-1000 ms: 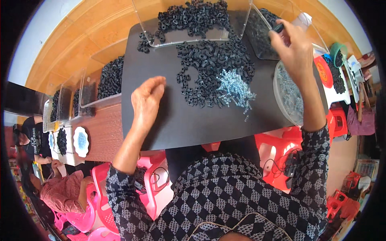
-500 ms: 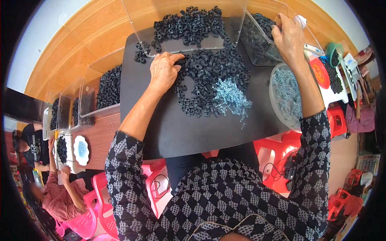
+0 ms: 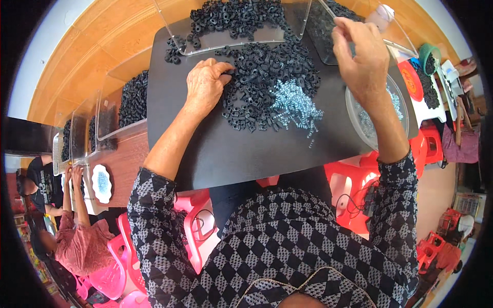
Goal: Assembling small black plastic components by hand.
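Note:
A heap of small black plastic parts (image 3: 262, 72) lies on the dark table (image 3: 205, 159). Beside its near right edge is a pile of small pale-blue coil springs (image 3: 295, 105). My left hand (image 3: 204, 86) rests at the heap's left edge, thumb and forefinger curled together around what looks like a small black part, mostly hidden. Raised over the table's far right, my right hand (image 3: 362, 59) is near the rim of a clear bin (image 3: 334, 10), with its thumb and forefinger apart and nothing visible between them. My right forearm partly covers a round clear tub (image 3: 354, 120) of springs.
Another clear bin (image 3: 236, 47), tipped toward me, spills black parts at the back. More clear bins (image 3: 123, 131) of black parts stand at left, near a white scalloped dish (image 3: 101, 192) of springs. Co-workers sit at left and right; red stools (image 3: 349, 197) are below.
My right hand has drawn back nearer to me from over the right-hand bin, and its fingers have parted. My left hand stays at the heap's edge, more curled. The whole view has tilted slightly.

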Demonstrator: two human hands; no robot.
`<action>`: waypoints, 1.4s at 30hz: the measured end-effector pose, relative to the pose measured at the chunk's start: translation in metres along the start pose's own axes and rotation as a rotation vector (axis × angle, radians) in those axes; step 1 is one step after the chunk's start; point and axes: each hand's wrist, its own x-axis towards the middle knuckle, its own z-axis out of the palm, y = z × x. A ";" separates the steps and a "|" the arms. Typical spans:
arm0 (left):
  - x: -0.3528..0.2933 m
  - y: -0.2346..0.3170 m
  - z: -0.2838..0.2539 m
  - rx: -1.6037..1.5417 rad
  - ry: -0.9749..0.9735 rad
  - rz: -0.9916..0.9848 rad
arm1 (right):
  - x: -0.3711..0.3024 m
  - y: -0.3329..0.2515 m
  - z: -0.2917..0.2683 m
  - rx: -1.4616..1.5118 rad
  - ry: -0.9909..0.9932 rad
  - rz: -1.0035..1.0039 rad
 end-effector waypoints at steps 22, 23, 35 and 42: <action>-0.067 0.092 -0.052 -1.209 -0.095 -0.600 | -0.051 -0.118 0.017 0.671 -0.196 0.139; -0.071 0.094 -0.051 -1.235 -0.097 -0.616 | -0.053 -0.120 0.016 0.675 -0.190 0.133; -0.099 0.109 -0.051 -1.477 0.079 -0.757 | -0.074 -0.131 -0.001 0.790 -0.277 0.292; -0.109 0.121 -0.045 -1.605 0.165 -0.811 | -0.081 -0.140 -0.005 0.803 -0.248 0.335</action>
